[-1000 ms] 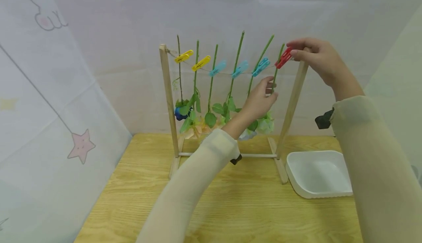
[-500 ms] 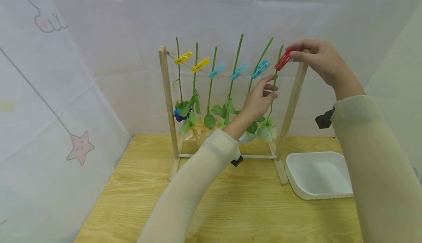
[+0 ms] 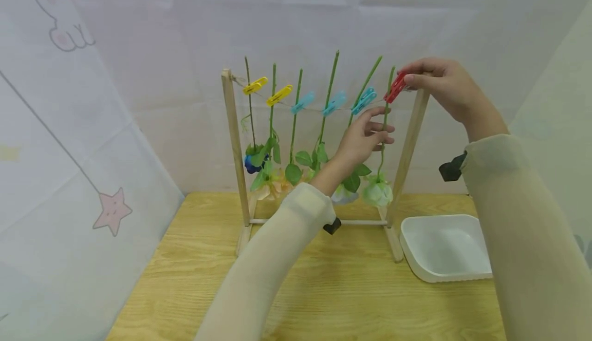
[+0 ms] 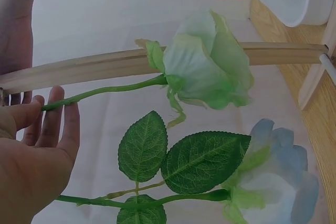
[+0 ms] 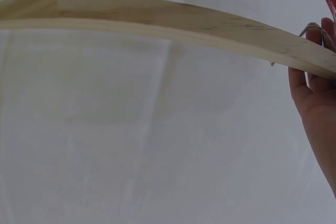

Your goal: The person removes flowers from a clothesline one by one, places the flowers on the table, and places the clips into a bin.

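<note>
My right hand [image 3: 444, 87] pinches a red clothespin [image 3: 395, 88] at the right end of a string. The clothespin's jaws sit at the upper stem of a pale green rose [image 3: 378, 192], which hangs bloom down. Lower on that stem, my left hand [image 3: 363, 135] holds it between thumb and fingers; the left wrist view shows the stem [image 4: 105, 90] running out from the thumb. A bluish-white flower [image 4: 278, 182] with green leaves hangs beside it. In the right wrist view, the right hand [image 5: 320, 103] is partly hidden behind the wooden post [image 5: 157, 17].
Yellow clothespins [image 3: 279, 95] and blue clothespins [image 3: 364, 100] hold more upside-down flowers on the string, including a blue flower [image 3: 253, 163]. A wooden frame [image 3: 237, 151] carries the string. A white basin [image 3: 446, 246] stands at its right on the wooden table [image 3: 370, 300].
The pale green bloom has swung lower and slightly right, into fuller view. Both hands stay at the red clothespin and the stem; the head view has shifted slightly.
</note>
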Available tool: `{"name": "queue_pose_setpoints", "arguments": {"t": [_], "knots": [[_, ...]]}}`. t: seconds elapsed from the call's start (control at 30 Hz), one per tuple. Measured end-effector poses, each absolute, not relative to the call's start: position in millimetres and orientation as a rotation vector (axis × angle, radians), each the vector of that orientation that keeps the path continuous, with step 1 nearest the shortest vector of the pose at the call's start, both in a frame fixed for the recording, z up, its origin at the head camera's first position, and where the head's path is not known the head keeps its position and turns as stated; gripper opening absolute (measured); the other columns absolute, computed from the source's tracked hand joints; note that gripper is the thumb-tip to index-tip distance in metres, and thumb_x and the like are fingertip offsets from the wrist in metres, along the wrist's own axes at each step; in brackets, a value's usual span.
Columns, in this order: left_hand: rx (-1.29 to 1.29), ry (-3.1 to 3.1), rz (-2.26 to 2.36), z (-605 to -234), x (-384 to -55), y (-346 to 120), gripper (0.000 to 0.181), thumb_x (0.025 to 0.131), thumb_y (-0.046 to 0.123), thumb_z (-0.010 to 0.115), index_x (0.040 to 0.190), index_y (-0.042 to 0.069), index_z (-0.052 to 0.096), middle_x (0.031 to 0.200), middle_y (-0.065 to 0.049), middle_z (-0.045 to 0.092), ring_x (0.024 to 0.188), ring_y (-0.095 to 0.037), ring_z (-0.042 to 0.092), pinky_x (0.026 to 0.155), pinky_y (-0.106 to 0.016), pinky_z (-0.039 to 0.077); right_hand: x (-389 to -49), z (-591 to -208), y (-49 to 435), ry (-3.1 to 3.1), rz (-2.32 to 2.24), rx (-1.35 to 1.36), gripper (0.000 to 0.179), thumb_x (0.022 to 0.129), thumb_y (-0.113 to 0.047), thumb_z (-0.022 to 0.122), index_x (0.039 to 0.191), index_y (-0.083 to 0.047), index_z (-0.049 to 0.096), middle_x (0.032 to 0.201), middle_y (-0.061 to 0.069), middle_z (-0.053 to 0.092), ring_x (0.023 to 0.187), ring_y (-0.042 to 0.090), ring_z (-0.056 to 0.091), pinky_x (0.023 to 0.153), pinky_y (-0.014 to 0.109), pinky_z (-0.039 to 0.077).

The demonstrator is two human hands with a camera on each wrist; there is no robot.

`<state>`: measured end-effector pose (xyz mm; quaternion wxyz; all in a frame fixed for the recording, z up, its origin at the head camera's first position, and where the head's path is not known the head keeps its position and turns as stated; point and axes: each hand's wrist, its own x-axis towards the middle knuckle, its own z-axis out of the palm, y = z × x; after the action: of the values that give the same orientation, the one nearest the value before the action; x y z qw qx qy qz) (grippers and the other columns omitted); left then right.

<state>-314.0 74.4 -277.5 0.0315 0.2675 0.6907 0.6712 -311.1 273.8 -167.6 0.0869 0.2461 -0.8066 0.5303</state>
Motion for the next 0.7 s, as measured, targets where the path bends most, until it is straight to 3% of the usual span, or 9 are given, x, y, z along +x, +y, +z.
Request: {"name": "queue_pose_setpoints", "arguments": {"t": [0.2, 0.4, 0.7], "knots": [[0.824, 2.049, 2.084, -276.2, -315.9, 72.9, 0.051, 0.102, 0.009, 0.061, 0.148, 0.024, 0.048, 0.122, -0.007, 0.071, 0.095, -0.016, 0.073, 0.08, -0.026, 0.059, -311.2, -167.9, 274.4, -2.419, 1.548, 0.73, 0.03, 0.1, -0.018, 0.065, 0.125, -0.001, 0.067, 0.106, -0.002, 0.07, 0.107, 0.019, 0.061, 0.096, 0.022, 0.043], [0.817, 2.059, 2.086, -275.7, -316.5, 72.6, 0.048, 0.103, 0.008, 0.059, 0.147, 0.026, 0.049, 0.12, -0.004, 0.072, 0.095, -0.015, 0.073, 0.08, -0.026, 0.059, -312.5, -166.6, 275.3, -2.47, 1.477, 0.665, 0.029, 0.101, -0.023, 0.064, 0.124, -0.007, 0.069, 0.108, -0.007, 0.069, 0.112, 0.013, 0.056, 0.116, 0.044, 0.028], [0.8, 2.102, 2.089, -275.6, -314.3, 72.0, 0.045, 0.103, 0.008, 0.058, 0.144, 0.027, 0.052, 0.12, -0.005, 0.072, 0.093, -0.012, 0.073, 0.08, -0.024, 0.058, -314.1, -167.1, 275.6, -2.484, 1.452, 0.653, 0.025, 0.102, -0.022, 0.063, 0.122, -0.011, 0.071, 0.108, -0.01, 0.068, 0.112, 0.011, 0.053, 0.117, 0.047, 0.026]]}}
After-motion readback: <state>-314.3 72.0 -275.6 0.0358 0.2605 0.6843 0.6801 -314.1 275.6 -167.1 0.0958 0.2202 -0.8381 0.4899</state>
